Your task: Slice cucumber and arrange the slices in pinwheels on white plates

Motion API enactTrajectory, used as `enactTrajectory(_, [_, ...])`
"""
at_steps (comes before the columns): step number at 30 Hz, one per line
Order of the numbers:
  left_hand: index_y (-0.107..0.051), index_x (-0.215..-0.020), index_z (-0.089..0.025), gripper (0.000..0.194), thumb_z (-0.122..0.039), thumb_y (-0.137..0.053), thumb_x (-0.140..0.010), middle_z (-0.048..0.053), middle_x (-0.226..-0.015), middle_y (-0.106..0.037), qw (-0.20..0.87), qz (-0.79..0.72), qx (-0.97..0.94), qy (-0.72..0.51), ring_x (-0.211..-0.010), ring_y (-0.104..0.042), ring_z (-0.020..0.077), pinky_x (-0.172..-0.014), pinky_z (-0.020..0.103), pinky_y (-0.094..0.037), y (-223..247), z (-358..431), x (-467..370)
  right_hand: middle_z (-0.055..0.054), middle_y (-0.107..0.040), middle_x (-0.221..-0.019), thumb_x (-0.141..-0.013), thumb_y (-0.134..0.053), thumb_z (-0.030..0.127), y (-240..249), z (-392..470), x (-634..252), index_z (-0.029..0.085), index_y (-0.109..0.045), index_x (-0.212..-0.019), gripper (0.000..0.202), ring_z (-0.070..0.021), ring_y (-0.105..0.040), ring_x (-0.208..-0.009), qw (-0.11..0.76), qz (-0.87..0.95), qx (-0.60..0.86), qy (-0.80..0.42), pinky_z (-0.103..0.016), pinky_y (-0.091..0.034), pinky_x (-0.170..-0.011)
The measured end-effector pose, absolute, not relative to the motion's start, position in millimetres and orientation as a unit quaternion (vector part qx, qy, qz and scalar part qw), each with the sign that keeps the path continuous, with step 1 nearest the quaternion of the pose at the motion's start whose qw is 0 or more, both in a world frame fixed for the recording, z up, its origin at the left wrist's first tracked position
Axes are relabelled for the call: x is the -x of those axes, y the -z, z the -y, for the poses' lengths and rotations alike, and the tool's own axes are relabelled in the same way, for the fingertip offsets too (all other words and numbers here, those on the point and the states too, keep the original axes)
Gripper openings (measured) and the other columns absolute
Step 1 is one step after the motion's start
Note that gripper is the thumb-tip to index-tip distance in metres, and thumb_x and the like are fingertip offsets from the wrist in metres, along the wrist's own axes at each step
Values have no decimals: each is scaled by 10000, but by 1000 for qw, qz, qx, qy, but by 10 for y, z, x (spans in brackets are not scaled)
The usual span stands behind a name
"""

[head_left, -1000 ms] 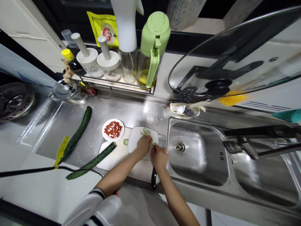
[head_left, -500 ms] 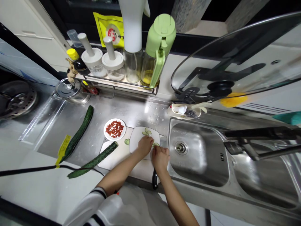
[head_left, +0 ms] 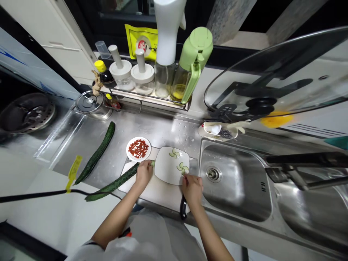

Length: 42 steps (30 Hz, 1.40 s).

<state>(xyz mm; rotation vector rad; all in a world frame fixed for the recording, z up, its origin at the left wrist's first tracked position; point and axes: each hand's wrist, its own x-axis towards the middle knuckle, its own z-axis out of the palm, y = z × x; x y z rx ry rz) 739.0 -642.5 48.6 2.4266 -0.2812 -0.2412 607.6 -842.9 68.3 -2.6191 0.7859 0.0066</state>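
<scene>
A white square plate (head_left: 165,168) lies on the cutting board (head_left: 154,192), bearing two curved groups of cucumber slices (head_left: 182,168). My left hand (head_left: 144,174) is left of the plate, its fingertips closed at the small cucumber slices (head_left: 152,164) beside the cut cucumber (head_left: 116,184); whether it grips one is hidden. My right hand (head_left: 192,185) rests at the plate's lower right edge with fingers bent together near the lower slice group; anything in them is too small to tell. Below it lies a knife with a black handle (head_left: 183,207).
A white dish of red berries (head_left: 138,149) stands behind the board. A whole cucumber (head_left: 96,154) lies at the left. The steel sink (head_left: 233,181) is at the right. Bottles and jars (head_left: 143,78) line a back rack, with a glass lid (head_left: 288,79) at the right.
My left hand has moved left, off the plate to the slices by the cut cucumber. My right hand stays by the plate's lower right edge. The camera view has shifted slightly.
</scene>
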Motion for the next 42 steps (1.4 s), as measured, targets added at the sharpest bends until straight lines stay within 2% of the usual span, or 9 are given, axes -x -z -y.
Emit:
enactTrajectory(9, [-617,-902,-148,167,-136,-484,-801,103,-910,-622,284,103,-944,135,-877,-565,201,-805,293,-410,-489,6520,-7420,-60,-677,-879,-850,-464,241,-701,8245,-6028,196,-692,-957,256,-219,-494,-885,211,-217,953,27,-304,-352,-754])
enactTrajectory(14, [-599,-830,-148,112,-120,-513,-765,89,-816,-610,280,81,-944,157,-809,-556,194,-745,274,-399,-463,6529,-7474,-57,-678,-862,-843,-474,218,-711,8185,-6020,192,-688,-924,231,-202,-521,-853,225,-207,952,27,-313,-355,-781])
enactTrajectory(20, [-591,-775,-162,157,-54,-496,-714,55,-758,-609,300,77,-937,160,-761,-554,169,-706,251,-382,-452,6549,-7477,-54,-679,-868,-839,-490,203,-710,8167,-5987,195,-682,-918,208,-209,-517,-861,222,-200,954,29,-310,-358,-771])
enactTrajectory(25, [-627,-837,-171,178,-90,-496,-748,34,-734,-640,325,49,-927,179,-704,-566,152,-681,241,-382,-497,6532,-7473,-55,-673,-844,-845,-490,218,-694,8158,-5972,195,-683,-904,203,-219,-503,-836,217,-191,957,35,-318,-370,-759])
enactTrajectory(28, [-653,-783,-178,144,-145,-513,-775,31,-733,-650,325,53,-926,182,-712,-571,149,-684,240,-386,-573,6485,-7468,-57,-670,-838,-847,-485,216,-678,8148,-5976,192,-683,-904,207,-224,-503,-835,227,-180,956,42,-326,-379,-761])
enactTrajectory(31, [-667,-781,-177,133,-176,-534,-776,31,-763,-652,336,56,-927,157,-723,-568,140,-690,234,-393,-688,6420,-7439,-61,-668,-818,-846,-477,205,-656,8134,-6001,185,-681,-894,210,-222,-514,-831,263,-165,949,54,-333,-393,-767])
enactTrajectory(34, [-679,-827,-173,130,-197,-569,-762,18,-761,-649,369,68,-912,168,-651,-543,116,-661,225,-398,-804,6388,-7387,-64,-677,-826,-838,-483,203,-649,8107,-6062,180,-679,-891,204,-216,-537,-829,325,-149,931,71,-346,-407,-793])
enactTrajectory(39, [-696,-812,-175,186,-335,-622,-751,-6,-663,-626,447,121,-841,280,-613,-530,109,-611,213,-397,-894,6478,-7314,-79,-686,-982,-817,-522,258,-706,8055,-6223,203,-676,-1013,255,-223,-567,-943,427,-162,886,74,-366,-426,-832])
enactTrajectory(42, [-710,-840,-167,227,-355,-636,-735,2,-675,-638,477,125,-795,354,-633,-537,116,-615,217,-399,-890,6555,-7297,-78,-681,-1039,-800,-531,316,-754,8042,-6309,227,-675,-1051,303,-231,-572,-984,484,-196,852,49,-336,-460,-738])
